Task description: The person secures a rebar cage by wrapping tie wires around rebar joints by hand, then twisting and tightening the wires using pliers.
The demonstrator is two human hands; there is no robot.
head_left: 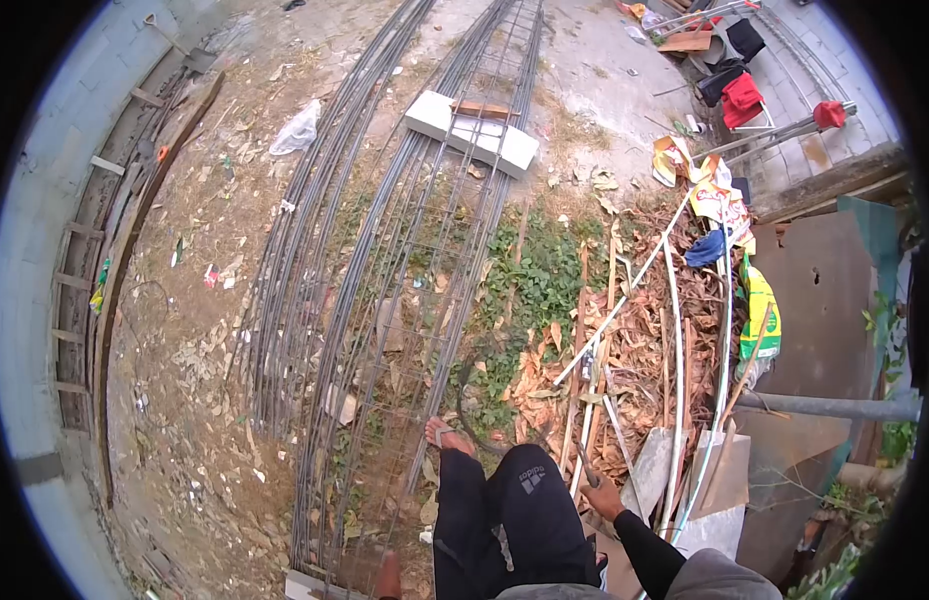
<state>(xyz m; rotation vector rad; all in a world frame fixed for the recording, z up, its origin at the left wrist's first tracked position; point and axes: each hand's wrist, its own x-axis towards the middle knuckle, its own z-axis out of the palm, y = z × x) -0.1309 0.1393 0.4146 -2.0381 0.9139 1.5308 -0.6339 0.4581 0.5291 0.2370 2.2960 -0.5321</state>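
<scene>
Dark slim tool (591, 478) in the right hand (607, 497), its fingers clamped around the handle, sits low in view beside the bent knee. At the bottom edge, what looks like the left hand (388, 577) is near the steel bars (360, 105); whether its fingers are apart or together, I cannot tell. A sandalled foot (450, 437) stands at the bars, which run lengthwise along the ground, with a white block (510, 150) lying across them. Ahead grow green plants (545, 260). To the right, pale pipes (677, 340) and planks clutter dry leaves (640, 335), near a yellow-green bag (760, 310).
</scene>
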